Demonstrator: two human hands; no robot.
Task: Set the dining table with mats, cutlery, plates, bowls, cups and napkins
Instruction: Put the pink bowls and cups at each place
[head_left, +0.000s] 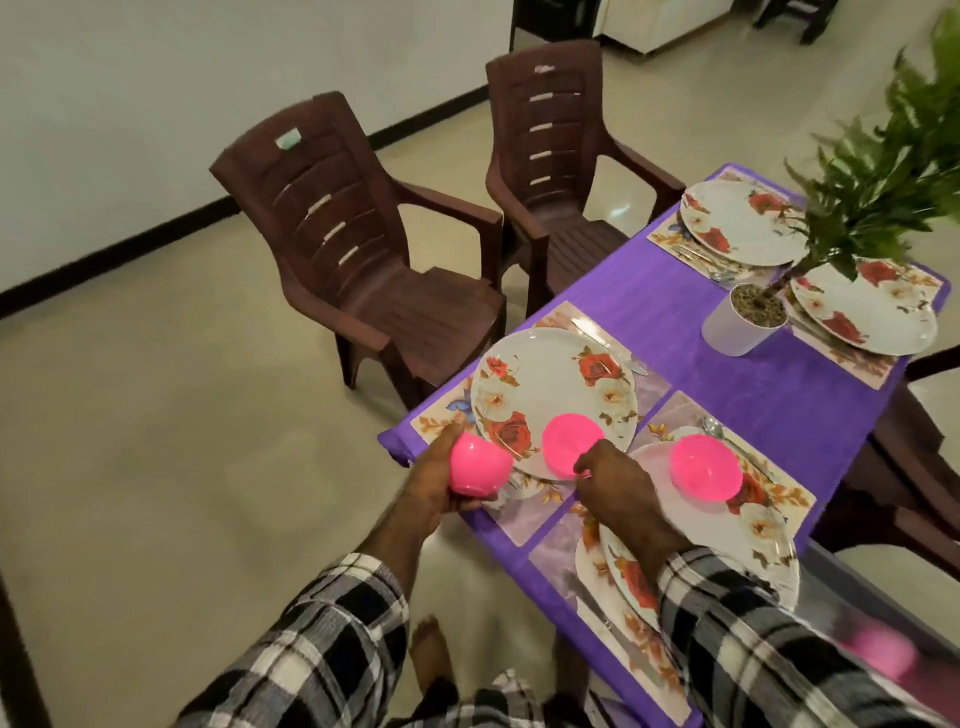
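Right hand (610, 475) pinches the rim of a pink bowl (571, 447) resting on the near edge of the floral plate (550, 387); left hand (441, 467) grips a second pink bowl (478, 465) just left of that plate. Judged best: slide the first bowl to plate centre, release flat, then carry the other onward.

**Crowded near end, open strip mid-bench**

A bare purple strip of the bench (691, 312) runs between the near and far place settings. The potted plant (748, 317) stands at its right end, fronds overhanging the far plates (737, 228). Two brown chairs (363, 249) close off the left side; near plates (550, 384) and pink bowls (704, 467) fill the near end.
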